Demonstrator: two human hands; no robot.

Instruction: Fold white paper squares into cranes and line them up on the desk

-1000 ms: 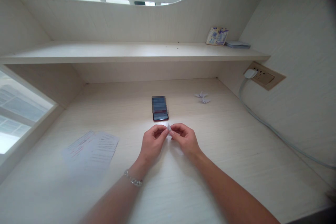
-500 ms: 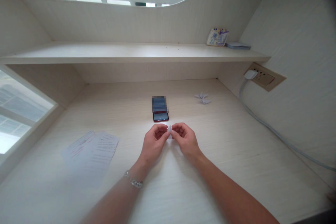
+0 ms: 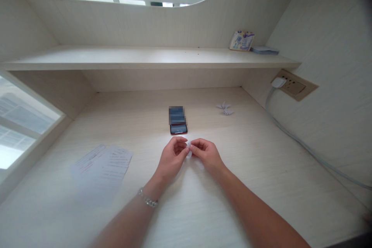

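Note:
A small piece of folded white paper (image 3: pixel 189 152) is pinched between my two hands, a little above the desk. My left hand (image 3: pixel 173 155), with a chain bracelet at its wrist, grips it by thumb and fingertips from the left. From the other side my right hand (image 3: pixel 207 154) holds the paper the same way. The thumbs and fingers hide much of it, so its shape is hard to make out. Just beyond my hands lies a phone (image 3: pixel 178 128), its screen partly blurred out. Two folded paper cranes (image 3: pixel 228 112) sit farther back on the right.
Sheets of paper with writing (image 3: pixel 113 166) lie on the desk at left. A shelf (image 3: pixel 145 55) spans the back, with a small colourful packet (image 3: pixel 241 41) on it. At right, a cable (image 3: pixel 296 141) hangs from a wall socket (image 3: pixel 296 85).
The folded paper has turned and tilted between my fingers, its pointed top now less visible. My right hand has shifted slightly; both hands keep their pinch.

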